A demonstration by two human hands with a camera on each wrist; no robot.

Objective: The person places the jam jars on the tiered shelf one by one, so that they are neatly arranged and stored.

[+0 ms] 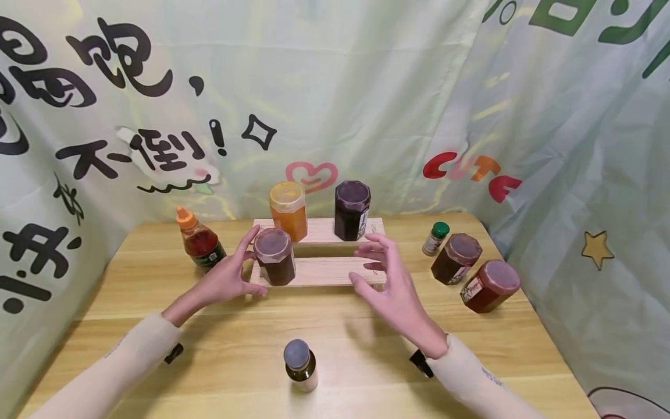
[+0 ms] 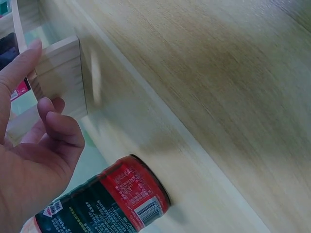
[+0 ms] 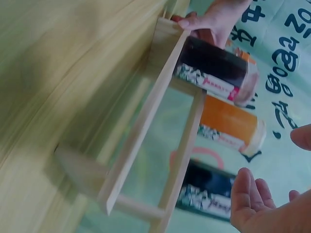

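A two-step wooden rack (image 1: 327, 272) stands on the table. On its lower step, at the left, sits a dark jam jar (image 1: 275, 262); an orange jar (image 1: 291, 218) and a very dark jar (image 1: 352, 212) occupy the upper step. My left hand (image 1: 228, 278) is at the rack's left end, thumb and forefinger spread beside the dark jam jar, fingertips right at the wood in the left wrist view. Off the rack's right end, my right hand (image 1: 389, 285) is held with fingers spread and loosely bent, nothing between them.
Left of the rack stands a squeeze bottle (image 1: 203, 241) with an orange cap. A small green-capped bottle (image 1: 435, 239) and two jars, one dark (image 1: 456, 260), one red (image 1: 489, 286), stand at the right. Near the front is a brown bottle (image 1: 301, 366). A printed curtain (image 1: 377, 116) hangs behind.
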